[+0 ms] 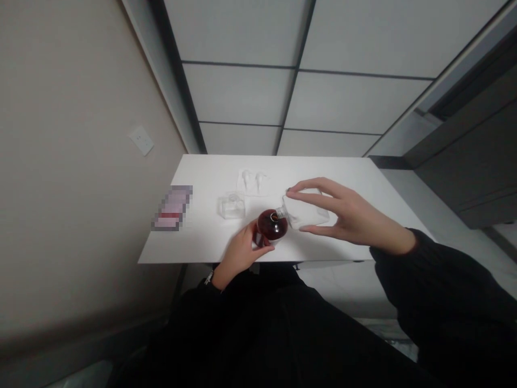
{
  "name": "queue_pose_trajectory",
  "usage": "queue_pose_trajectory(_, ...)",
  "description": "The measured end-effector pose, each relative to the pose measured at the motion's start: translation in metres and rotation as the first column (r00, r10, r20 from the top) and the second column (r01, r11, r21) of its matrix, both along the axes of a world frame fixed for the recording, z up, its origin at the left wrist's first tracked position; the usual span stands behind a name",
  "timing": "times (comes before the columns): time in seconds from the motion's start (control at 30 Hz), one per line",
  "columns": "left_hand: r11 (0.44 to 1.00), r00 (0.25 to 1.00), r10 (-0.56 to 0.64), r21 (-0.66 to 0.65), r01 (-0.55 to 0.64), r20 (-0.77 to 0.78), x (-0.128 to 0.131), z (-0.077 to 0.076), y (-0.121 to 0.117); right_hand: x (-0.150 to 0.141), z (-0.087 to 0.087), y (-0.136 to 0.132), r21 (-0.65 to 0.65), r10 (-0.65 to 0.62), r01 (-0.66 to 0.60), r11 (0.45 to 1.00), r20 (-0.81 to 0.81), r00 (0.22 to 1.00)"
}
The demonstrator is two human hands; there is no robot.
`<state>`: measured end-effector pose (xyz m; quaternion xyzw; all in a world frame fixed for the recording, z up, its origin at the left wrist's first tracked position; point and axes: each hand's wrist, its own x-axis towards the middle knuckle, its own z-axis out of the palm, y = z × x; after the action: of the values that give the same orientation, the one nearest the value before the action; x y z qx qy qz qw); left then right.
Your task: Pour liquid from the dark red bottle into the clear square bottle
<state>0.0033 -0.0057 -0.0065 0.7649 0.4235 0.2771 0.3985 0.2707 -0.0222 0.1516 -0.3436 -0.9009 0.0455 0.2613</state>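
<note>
My left hand [240, 253] grips a round glass bottle of dark red liquid [271, 226] near the table's front edge. My right hand [351, 215] is shut on a clear rectangular glass bottle [305, 210], holding it tilted on its side above the table. Its narrow neck meets the mouth of the round bottle. To the far side of the hands stands another clear square bottle [232, 206]. Beyond it, two small clear pump or spray tops [252, 180] lie on a white sheet.
The white table [202, 178] has a wall with a socket plate [141, 141] along its left side. A blurred pink and white packet [172, 207] lies at the table's left edge. Dark cabinets [464, 145] stand to the right.
</note>
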Motion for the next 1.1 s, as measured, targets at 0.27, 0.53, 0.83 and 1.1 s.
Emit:
queue_pose_trajectory(0.27,1.000,1.000,-0.011,0.011,0.012,-0.027,0.000,-0.004,0.001,-0.005,0.012,0.002,-0.024,0.041,-0.039,0.999,0.110,0.993)
queue_pose_trajectory(0.53,0.999,1.000,0.010,0.051,-0.008,-0.029,0.000,-0.002,-0.001,-0.015,0.026,0.003,-0.008,0.026,-0.025,1.000,0.269,0.963)
queue_pose_trajectory(0.83,0.998,1.000,-0.016,0.055,0.017,-0.027,-0.002,0.006,-0.003,-0.028,0.046,0.003,0.020,0.025,-0.038,0.999,0.445,0.895)
queue_pose_trajectory(1.1,0.999,1.000,-0.021,0.027,0.021,-0.007,-0.001,-0.005,0.002,-0.039,0.060,0.006,0.020,0.026,-0.045,0.999,0.550,0.835)
